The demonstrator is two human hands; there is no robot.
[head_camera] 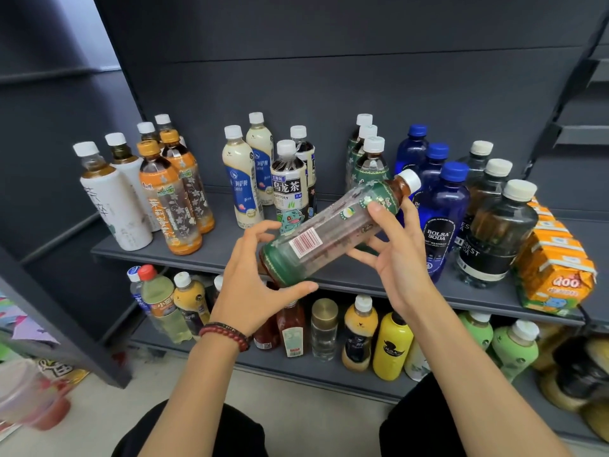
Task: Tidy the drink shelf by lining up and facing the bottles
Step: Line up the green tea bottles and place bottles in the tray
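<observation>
My left hand (257, 286) grips the base and my right hand (397, 258) the shoulder of the green tea bottle (329, 232), tilted barcode-up between them, probably to face it for the matching row (370, 159) just beyond.

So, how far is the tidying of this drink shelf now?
Looks done: the orange-labelled plastic tea bottles and blue plastic soda bottles stand in rows. In hand: left grip and right grip hold a green-labelled clear plastic bottle tilted, barcode towards the camera. Left: stand it with the matching green-labelled row, label forward; the lower shelf looks mixed.
</observation>
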